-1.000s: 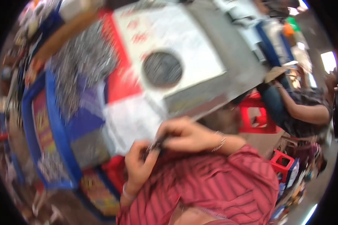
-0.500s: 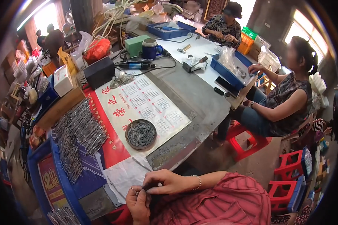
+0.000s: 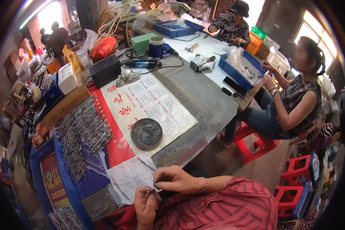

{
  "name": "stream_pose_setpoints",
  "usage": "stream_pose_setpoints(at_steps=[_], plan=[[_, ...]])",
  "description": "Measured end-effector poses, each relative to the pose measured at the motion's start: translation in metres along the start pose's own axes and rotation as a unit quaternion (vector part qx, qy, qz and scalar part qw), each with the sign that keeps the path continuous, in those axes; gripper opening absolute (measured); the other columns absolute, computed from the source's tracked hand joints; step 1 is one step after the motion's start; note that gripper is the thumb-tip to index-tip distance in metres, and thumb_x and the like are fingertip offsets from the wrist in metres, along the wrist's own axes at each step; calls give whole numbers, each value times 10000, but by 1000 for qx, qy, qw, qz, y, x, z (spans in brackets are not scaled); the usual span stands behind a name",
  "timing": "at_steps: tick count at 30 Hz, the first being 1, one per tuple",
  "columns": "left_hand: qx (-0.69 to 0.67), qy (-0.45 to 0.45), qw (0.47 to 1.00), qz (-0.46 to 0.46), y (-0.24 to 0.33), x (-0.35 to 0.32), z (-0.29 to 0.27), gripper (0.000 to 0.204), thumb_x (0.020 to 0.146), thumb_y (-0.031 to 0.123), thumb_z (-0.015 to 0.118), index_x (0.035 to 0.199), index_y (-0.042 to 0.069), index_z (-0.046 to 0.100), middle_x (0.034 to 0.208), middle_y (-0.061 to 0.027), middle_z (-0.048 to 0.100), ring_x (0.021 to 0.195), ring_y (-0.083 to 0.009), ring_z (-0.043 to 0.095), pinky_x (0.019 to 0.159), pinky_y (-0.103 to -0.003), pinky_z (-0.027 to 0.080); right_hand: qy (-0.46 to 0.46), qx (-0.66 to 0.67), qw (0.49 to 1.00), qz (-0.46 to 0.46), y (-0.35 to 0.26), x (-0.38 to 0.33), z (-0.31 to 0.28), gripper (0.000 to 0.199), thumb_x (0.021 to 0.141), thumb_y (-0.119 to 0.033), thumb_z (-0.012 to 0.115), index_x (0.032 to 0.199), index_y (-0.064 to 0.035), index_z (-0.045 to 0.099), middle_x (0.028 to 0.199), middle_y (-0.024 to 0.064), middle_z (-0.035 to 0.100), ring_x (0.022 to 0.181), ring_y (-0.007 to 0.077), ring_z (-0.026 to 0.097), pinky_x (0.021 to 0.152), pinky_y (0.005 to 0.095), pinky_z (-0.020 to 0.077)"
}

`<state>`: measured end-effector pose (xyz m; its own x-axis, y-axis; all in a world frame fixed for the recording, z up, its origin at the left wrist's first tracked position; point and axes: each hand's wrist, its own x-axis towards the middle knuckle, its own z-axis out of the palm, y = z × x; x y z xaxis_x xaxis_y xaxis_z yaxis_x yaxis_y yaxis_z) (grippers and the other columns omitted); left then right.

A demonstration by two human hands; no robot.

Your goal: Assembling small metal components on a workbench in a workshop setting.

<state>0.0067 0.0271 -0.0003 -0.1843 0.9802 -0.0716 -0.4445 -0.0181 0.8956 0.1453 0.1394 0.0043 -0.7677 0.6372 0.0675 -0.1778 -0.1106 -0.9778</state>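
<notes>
My left hand [image 3: 145, 207] is closed in a pinch near the table's front edge, with a small shiny metal piece at the fingertips, too small to name. Just above and to its right is my right hand [image 3: 175, 179], its thumb and fingers brought together; what they hold, if anything, is hidden. A crumpled white cloth or paper [image 3: 128, 177] lies on the table beside both hands. Beyond it stands a round dish [image 3: 133, 141] full of short dark metal pins. To the left, many thin metal rods [image 3: 89, 128] lie in a dense heap.
A blue tray [image 3: 57, 153] edges the table's left, with more rods [image 3: 66, 219] near its front. A calendar sheet [image 3: 176, 119] lies under the dish. Behind are a blue rotary tool [image 3: 142, 64], a mug [image 3: 156, 49] and a black box [image 3: 104, 73]. Two people sit across, by blue trays [image 3: 239, 74].
My hands have come apart, the right lifting slightly up and right from the left. The seated person at right has raised both hands to the blue tray. The view has shifted slightly.
</notes>
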Motion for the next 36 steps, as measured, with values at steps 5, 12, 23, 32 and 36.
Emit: stream_pose_setpoints(at_steps=[5, 12, 23, 32, 36], plan=[[33, -2, 999, -5, 3, 0, 3, 76, 962, 65, 431, 1030, 31, 440, 779, -66, 581, 547, -43, 406, 502, -169, 346, 15, 101, 992, 80, -11, 4, -6, 73, 868, -12, 595, 926, -7, 552, 793, 18, 607, 663, 59, 550, 576, 209, 446], [66, 20, 998, -8, -1, -4, -1, 89, 943, 58, 500, 1010, 4, 476, 772, -50, 585, 593, -50, 479, 541, -169, 397, 2, 136, 986, 95, -11, 7, -4, 71, 887, -29, 580, 926, -14, 522, 771, 24, 581, 622, 62, 522, 563, 210, 427], [83, 59, 994, -34, -2, -9, -4, 82, 918, 18, 518, 996, -3, 516, 729, -20, 589, 585, -44, 499, 522, -184, 401, -3, 92, 984, 151, -11, 12, -2, 77, 836, 8, 564, 899, -23, 533, 826, 28, 587, 738, 71, 547, 662, 222, 450], [73, 22, 997, -15, -11, -5, -15, 117, 917, 72, 563, 1007, 2, 536, 699, -7, 603, 585, -23, 505, 526, -181, 400, 7, 171, 979, 112, 0, 13, 4, 70, 878, -22, 559, 905, -7, 495, 791, 68, 597, 639, 74, 536, 542, 195, 421], [71, 23, 997, -14, -10, -7, -15, 124, 917, 84, 571, 1003, 3, 533, 695, -8, 605, 581, -23, 507, 522, -184, 400, -4, 166, 981, 101, 1, 13, 5, 91, 882, -44, 575, 900, -5, 495, 787, 70, 596, 628, 69, 531, 535, 192, 418]])
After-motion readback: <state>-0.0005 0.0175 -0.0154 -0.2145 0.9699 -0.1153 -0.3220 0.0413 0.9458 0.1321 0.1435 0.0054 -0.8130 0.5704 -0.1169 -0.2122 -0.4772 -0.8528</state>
